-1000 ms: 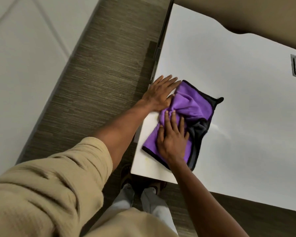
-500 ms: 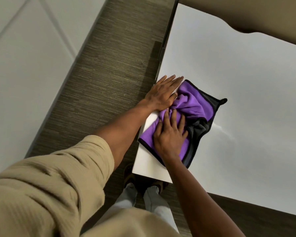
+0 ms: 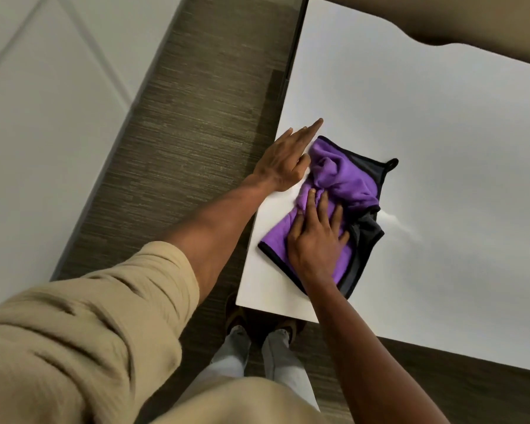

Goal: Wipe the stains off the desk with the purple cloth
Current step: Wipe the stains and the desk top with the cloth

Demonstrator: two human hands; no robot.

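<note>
Office: white desk (image 3: pixel 441 148), carpet floor (image 3: pixel 196 117)

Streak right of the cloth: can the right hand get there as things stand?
Probably yes. The right hand presses flat on the cloth, and only bare desk lies between it and the streak.

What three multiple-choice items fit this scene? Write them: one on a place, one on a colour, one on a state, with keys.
1. Where does the cloth lie?
A. near the desk's front-left corner
B. on the floor
C. over the sleeve

2. What colour is the cloth's edging?
A. white
B. black
C. yellow

3. How is the right hand?
A. raised in the air
B. clenched in a fist
C. spread on the cloth

Key: 1 A, the cloth sits by that corner; 2 B, a dark trim rims the purple; 3 C, its fingers lie on the fabric, the left hand beside it.
</note>
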